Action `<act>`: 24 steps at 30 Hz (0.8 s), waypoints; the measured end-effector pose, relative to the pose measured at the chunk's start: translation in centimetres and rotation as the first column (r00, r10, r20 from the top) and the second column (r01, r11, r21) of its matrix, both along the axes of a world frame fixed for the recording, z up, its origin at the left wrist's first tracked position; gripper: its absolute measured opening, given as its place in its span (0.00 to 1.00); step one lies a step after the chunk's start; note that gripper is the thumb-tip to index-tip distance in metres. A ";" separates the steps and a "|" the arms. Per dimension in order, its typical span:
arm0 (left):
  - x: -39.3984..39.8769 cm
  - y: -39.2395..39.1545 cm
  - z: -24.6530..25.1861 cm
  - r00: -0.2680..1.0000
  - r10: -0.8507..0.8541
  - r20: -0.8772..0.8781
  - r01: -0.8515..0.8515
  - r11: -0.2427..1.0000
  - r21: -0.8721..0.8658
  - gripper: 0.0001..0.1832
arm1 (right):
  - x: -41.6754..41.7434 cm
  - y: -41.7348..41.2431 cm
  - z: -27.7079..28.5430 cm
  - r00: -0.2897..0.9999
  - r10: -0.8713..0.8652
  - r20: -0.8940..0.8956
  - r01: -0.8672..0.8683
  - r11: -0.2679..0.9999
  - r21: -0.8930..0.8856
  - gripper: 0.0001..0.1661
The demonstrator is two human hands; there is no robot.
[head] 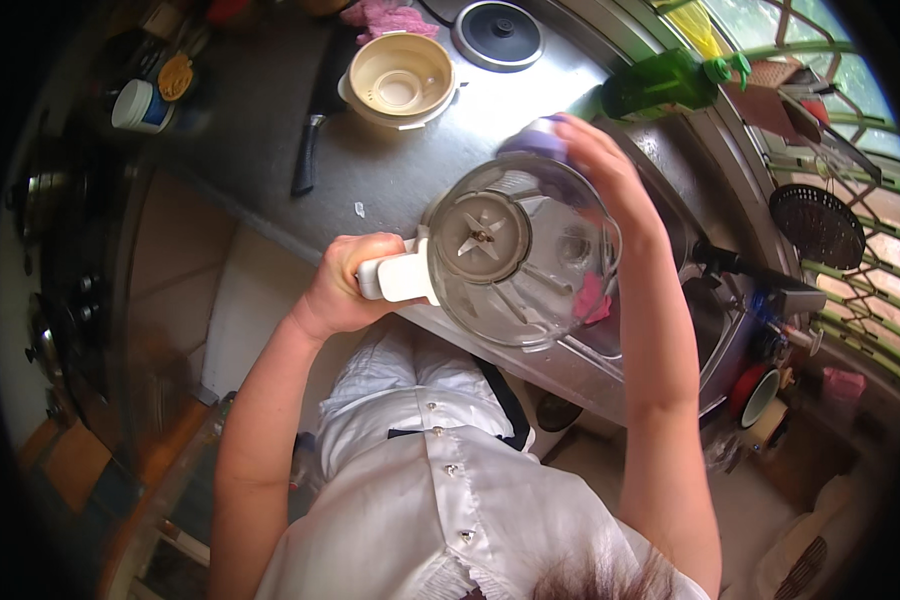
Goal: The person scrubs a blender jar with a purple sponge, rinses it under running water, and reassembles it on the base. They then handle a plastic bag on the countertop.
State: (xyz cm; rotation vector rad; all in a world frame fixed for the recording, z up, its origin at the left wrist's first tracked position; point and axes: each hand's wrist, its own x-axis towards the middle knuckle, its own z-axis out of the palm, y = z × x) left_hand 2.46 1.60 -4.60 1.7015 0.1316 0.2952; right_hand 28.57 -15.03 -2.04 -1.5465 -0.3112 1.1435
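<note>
A clear blender jar (532, 300) with a metal blade at its bottom is held up over the counter's front edge, its mouth facing me. My left hand (364, 281) grips its white handle. Beyond the jar's right side, my right hand (604, 169) has its fingers on a purple and white object (536, 140), which is blurred and partly hidden by the jar. Part of the right hand shows behind the clear wall. A pink thing (591, 300) is seen through or beside the jar, near the sink.
A cream bowl (401, 75), a black-handled knife (307, 157) and a round black kettle base (499, 34) rest on the steel counter (262, 150). A green pump bottle (660, 82) stands by the window. The sink with a black-and-grey faucet (757, 277) is at the right.
</note>
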 end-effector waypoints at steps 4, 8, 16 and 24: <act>0.8 0.4 0.8 0.998 -0.063 -0.025 0.064 0.996 0.062 0.16 | 1.9 2.7 -4.9 0.828 0.556 0.068 -0.538 0.823 -0.181 0.22; -0.3 0.7 0.6 0.996 -0.009 -0.093 0.020 0.993 0.118 0.17 | 0.6 6.6 1.5 0.764 0.638 0.099 -0.644 0.762 0.063 0.22; -0.4 0.0 0.4 0.992 0.045 -0.121 -0.025 0.986 0.166 0.16 | 0.8 5.6 -3.4 0.789 0.613 0.034 -0.613 0.783 0.106 0.17; -0.4 0.0 -0.3 0.986 0.080 -0.149 -0.069 0.994 0.083 0.21 | 1.5 2.1 -5.6 0.843 0.533 0.075 -0.522 0.843 -0.133 0.22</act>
